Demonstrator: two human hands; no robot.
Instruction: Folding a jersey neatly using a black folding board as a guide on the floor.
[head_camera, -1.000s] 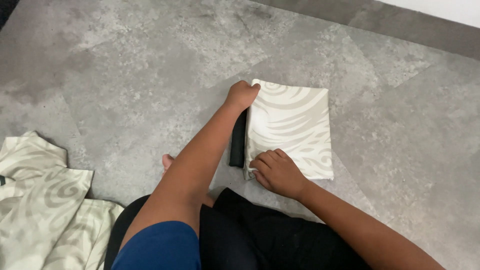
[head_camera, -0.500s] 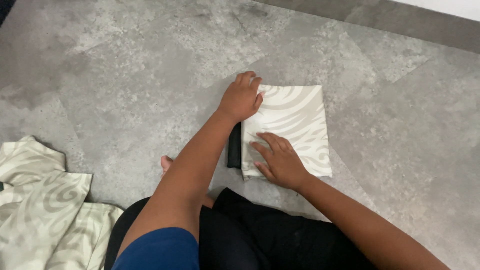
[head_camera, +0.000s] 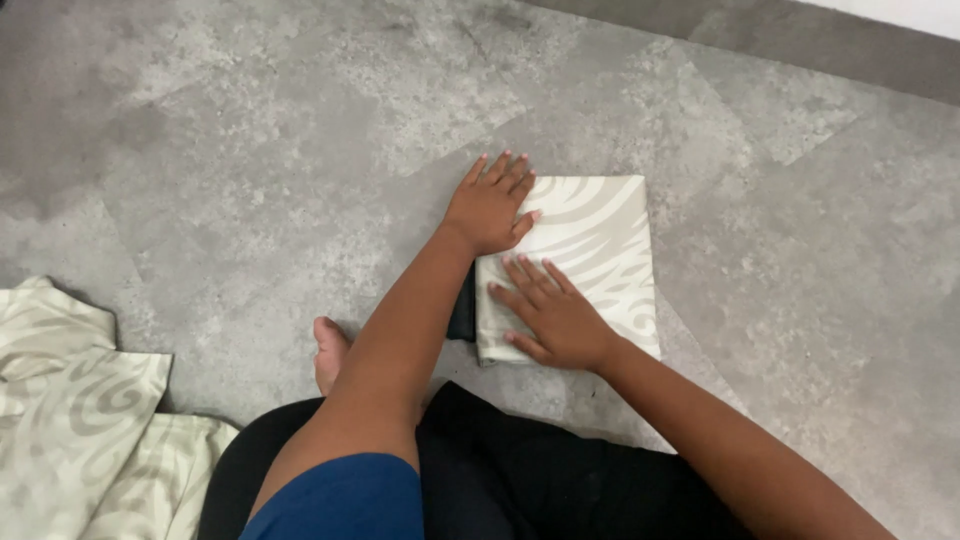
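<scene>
Hands now lie flat and open on the folded cloth (head_camera: 590, 250) mid-frame, left hand (head_camera: 492, 205) no longer gripping its edge, right hand (head_camera: 555, 318) pressing down.

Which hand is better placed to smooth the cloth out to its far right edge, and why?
Probably the right hand. It lies flat on the middle of the folded patterned cloth, fingers spread, with bare fabric beside it. The left hand presses only the upper left corner, partly on the grey floor.

A dark thing (head_camera: 463, 308) – mostly hidden under the left forearm (head_camera: 400, 330).
</scene>
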